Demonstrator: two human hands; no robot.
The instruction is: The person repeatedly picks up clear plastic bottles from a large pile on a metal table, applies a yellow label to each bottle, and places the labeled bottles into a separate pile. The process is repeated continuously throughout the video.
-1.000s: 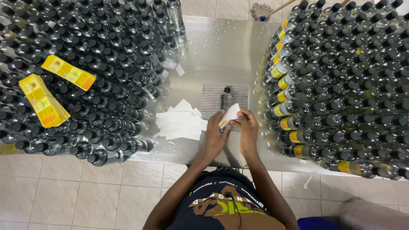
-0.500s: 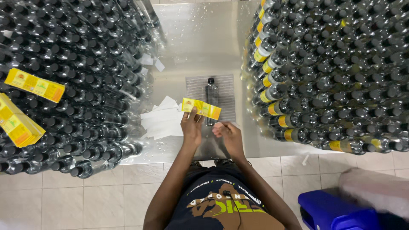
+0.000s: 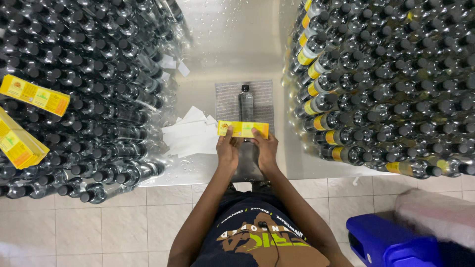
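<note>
While the person's dark printed shirt (image 3: 252,232) fills the near edge, both hands are up at the steel table (image 3: 237,44): the left hand (image 3: 227,150) pinches the left end of a yellow label (image 3: 243,129) between thumb and fingers, and the right hand (image 3: 266,148) pinches its right end, the strip stretched level between them. It lies across the lower body of a clear bottle (image 3: 246,102) with a black cap, lying flat on a grey ribbed mat (image 3: 225,101); whether the label touches the bottle is hard to tell, since the hands hide the bottle's base. Just left, white backing papers (image 3: 190,136) lie scattered. Unlabelled bottles (image 3: 94,84) are stacked on the left, carrying yellow label stacks (image 3: 33,95), one cut off by the frame. Labelled bottles (image 3: 376,84) pile up on the right. The tabletop is wet; pale floor tiles (image 3: 99,227) and a blue object (image 3: 386,242) sit near right, partly cropped.
</note>
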